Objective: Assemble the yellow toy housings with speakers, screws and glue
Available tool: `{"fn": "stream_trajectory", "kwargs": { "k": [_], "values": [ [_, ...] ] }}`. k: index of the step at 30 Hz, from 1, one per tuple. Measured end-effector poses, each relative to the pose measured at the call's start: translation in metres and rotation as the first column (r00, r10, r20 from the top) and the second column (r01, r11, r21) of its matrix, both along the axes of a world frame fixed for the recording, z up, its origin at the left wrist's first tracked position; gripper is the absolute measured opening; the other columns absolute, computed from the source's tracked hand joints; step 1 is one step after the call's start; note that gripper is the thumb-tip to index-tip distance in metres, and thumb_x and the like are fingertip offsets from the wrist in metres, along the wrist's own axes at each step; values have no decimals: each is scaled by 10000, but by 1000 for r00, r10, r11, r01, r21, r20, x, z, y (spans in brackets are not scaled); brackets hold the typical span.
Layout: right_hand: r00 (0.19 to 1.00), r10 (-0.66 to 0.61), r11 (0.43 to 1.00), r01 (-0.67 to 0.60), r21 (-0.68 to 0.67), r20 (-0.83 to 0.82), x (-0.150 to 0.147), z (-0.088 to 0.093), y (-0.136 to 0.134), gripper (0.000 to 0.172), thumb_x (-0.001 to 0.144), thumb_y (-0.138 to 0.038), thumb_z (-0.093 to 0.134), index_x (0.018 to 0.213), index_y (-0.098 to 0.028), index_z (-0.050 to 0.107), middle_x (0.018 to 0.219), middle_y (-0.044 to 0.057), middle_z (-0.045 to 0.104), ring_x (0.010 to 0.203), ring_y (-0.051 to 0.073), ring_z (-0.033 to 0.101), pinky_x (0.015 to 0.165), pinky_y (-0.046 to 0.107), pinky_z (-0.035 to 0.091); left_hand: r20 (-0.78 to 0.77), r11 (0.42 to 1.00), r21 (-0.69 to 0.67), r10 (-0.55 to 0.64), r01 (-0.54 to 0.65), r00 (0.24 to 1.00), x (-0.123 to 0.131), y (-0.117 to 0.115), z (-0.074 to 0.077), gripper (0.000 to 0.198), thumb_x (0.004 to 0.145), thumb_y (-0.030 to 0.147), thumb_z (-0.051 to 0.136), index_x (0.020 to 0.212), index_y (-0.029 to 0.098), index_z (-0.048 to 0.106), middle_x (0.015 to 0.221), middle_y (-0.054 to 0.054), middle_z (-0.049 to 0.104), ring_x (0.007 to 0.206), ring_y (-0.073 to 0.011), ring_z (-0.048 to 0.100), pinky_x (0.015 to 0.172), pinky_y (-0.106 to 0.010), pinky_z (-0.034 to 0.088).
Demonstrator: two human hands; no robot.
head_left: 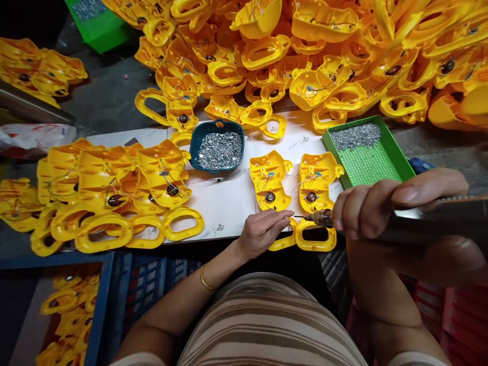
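Observation:
My right hand [366, 208] is wrapped round a dark electric screwdriver [323, 217], which lies nearly level with its thin bit pointing left. At the bit's tip, the thumb and fingers of my left hand [263, 231] are pinched together. Whatever they hold, perhaps something tiny, I cannot make out. Just beyond the hands lie two yellow plastic shell halves, a left one [267, 175] and a right one [316, 175], open side up. Each has a round dark speaker, a small circuit board and thin wires inside, and a loop handle towards me. My left hand covers part of the left shell's handle.
A dark teal bowl [217, 151] of small screws stands behind the white board [213, 203]. To the right is a green tray [375, 168] with more screws. Yellow shells [163, 173] lie in overlapping rows at left, and a large heap [263, 53] fills the back.

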State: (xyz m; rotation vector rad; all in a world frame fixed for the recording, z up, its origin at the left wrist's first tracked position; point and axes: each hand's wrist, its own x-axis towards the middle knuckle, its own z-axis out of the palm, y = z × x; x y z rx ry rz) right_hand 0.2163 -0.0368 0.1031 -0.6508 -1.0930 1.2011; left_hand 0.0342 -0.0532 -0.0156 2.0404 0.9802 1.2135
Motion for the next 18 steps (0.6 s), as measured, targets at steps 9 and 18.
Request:
{"fn": "stream_trajectory", "kwargs": {
  "k": [9,18],
  "values": [
    [999,4,999,-6,-45,-54,-8,1,-4,149,821,-358,722,874,-233,659,557,-25,528,433,140,501,456,325,458,5,999,6,-38,38,999,-2,2,-1,207,958,209,537,1078,121,681,908,-88,761,725,-106,701,680,-189,560],
    [995,39,998,-34,54,-94,-12,-13,0,182,835,-360,683,938,-215,647,569,-28,515,435,130,507,435,306,444,-41,995,20,-93,94,995,-1,4,1,168,940,228,571,1010,133,691,901,-79,768,779,-132,733,706,-195,584]
  ]
}}
